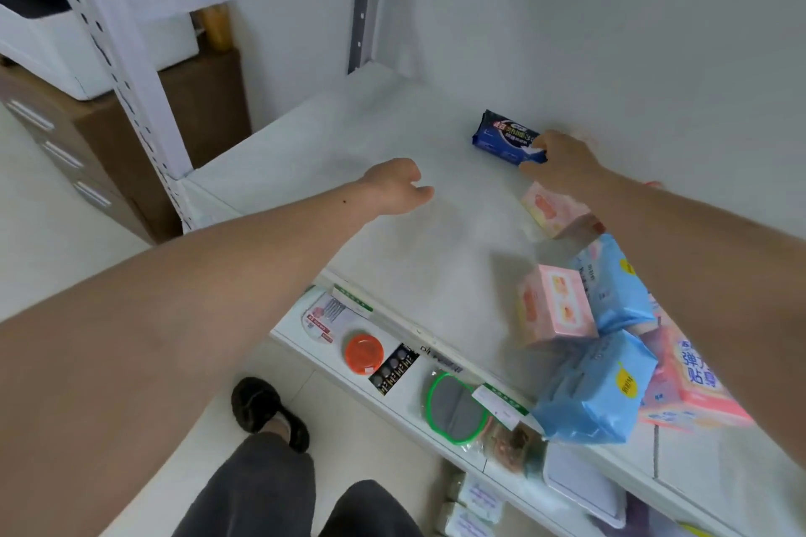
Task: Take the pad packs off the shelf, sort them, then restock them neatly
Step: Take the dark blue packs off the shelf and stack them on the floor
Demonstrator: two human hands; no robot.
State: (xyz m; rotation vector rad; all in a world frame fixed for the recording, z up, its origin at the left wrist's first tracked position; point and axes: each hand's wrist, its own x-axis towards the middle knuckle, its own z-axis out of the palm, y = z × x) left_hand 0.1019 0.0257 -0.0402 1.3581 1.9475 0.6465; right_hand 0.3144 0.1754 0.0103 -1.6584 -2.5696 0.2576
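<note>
Her right grip [556, 159] closes round the dark blue plastic pad pack [506, 135] near the back edge of the white shelf [370, 170], seemingly positioning it there; the left grip [399, 187] hovers loosely curled, holding nothing.

Both bare arms reach forward, the left hand [399, 187] hanging with loosely curled fingers and holding nothing, the right hand [562, 159] farther out with fingers closed in a grip.
</note>
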